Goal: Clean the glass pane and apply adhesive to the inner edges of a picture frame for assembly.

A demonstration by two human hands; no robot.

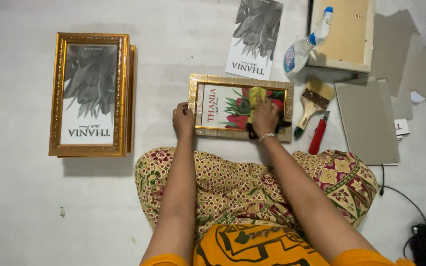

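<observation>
Both hands are down on a small gold picture frame that lies flat on the white floor, right in front of the person's crossed legs. Her right hand is closed around a yellow cloth and presses it onto the glass, over a picture of red flowers with green leaves. Her left hand is curled over the left edge of the frame with the fingers bent on the rim, and it holds the frame in place. It looks to me like the glass is being wiped clean, and the cloth sits near the middle right now, so I think the left part with the red letters and the corners need a rub too. For that the cloth hand would slide across while the other hand keeps the frame from slipping. Just beside the frame on the right lie a wide paint brush and a red cutter knife, and a spray bottle rests a bit higher up. Well apart on the left sits a stack of bigger gold frames with a grey leaf print. A loose grey print lies above the small frame, and grey boards lie off to the right
</observation>
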